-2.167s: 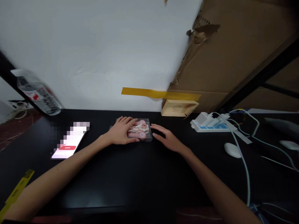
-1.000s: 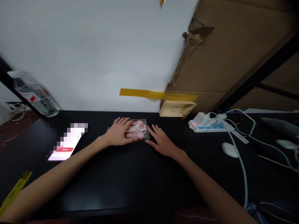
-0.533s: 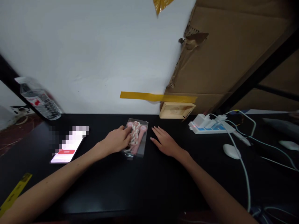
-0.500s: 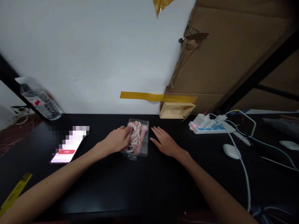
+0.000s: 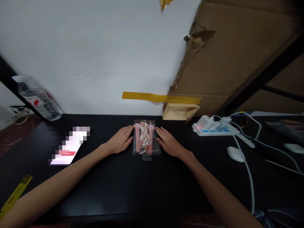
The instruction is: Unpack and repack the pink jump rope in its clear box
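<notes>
A clear plastic box point(image 5: 146, 157) lies on the black table, with a flap at its near end. Inside it I see a beaded jump rope point(image 5: 144, 136): two pink handles along the sides, white and pink segments bunched between them. My left hand point(image 5: 121, 139) rests flat at the box's left side, fingertips at its edge and fingers stretched out. On the opposite side lies my right hand point(image 5: 169, 142), palm down with fingers extended, its tips at the right edge. Neither hand is wrapped around the box.
A lit phone point(image 5: 68, 148) and a water bottle point(image 5: 39, 99) are at left. An open shallow box point(image 5: 180, 111) stands by the wall. Rightward are a power strip point(image 5: 213, 128) with plugs, a white mouse point(image 5: 235, 154) and loose cables point(image 5: 249, 177). Yellow tape point(image 5: 16, 196) marks the left edge.
The plastic box has shifted slightly right and sits straighter between my hands. My left hand has let go of its left side and now lies flat beside it.
</notes>
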Demonstrator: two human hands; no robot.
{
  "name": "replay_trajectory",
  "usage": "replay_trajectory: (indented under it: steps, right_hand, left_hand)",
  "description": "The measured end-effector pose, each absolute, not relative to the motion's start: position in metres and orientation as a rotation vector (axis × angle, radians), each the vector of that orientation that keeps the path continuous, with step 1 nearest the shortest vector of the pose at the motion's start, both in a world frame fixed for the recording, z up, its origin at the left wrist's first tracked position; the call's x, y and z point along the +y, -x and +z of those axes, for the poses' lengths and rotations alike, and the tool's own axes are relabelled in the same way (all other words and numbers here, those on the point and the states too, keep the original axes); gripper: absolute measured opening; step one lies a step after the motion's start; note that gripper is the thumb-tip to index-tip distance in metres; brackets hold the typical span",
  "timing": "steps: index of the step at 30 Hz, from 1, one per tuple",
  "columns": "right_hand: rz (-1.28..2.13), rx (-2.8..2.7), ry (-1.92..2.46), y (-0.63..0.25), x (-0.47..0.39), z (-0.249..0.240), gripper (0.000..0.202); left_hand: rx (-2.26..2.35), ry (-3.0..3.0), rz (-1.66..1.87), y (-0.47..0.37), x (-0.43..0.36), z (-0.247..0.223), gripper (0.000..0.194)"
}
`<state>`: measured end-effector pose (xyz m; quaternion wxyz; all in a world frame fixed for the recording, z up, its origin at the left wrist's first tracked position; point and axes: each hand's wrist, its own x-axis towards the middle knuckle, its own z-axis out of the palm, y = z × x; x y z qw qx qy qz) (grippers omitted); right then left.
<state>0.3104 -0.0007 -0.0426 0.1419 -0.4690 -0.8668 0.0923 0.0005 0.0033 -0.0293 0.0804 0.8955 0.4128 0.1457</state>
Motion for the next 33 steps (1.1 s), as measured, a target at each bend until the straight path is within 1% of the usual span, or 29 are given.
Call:
replay_trajectory:
  steps: [5, 9, 15, 20, 26, 33]
  right_hand:
    - [0.226, -2.613, 1.447, -0.317, -0.003, -0.035, 0.064]
    - [0.274, -2.666, 1.411, -0.326, -0.001, -0.032, 0.066]
    - [0.223, -2.673, 1.385, -0.327, -0.001, -0.033, 0.067]
    - [0.199, -2.681, 1.406, -0.324, -0.002, -0.034, 0.065]
    - [0.136, -2.666, 1.38, -0.325, 0.0, -0.039, 0.063]
    - [0.146, -2.662, 1.412, -0.322, -0.001, -0.036, 0.061]
  left_hand:
    - [1.302, -2.761, 0.272, 0.001, 0.004, -0.033, 0.065]
    - [1.332, -2.796, 0.196, 0.001, 0.003, -0.033, 0.067]
    - [1.315, -2.837, 0.177, 0.001, 0.002, -0.032, 0.067]
    - [1.321, -2.845, 0.13, 0.001, 0.002, -0.03, 0.071]
    - [1.32, -2.853, 0.176, 0.001, 0.003, -0.034, 0.07]
    - [1.301, -2.854, 0.193, 0.002, 0.003, -0.034, 0.069]
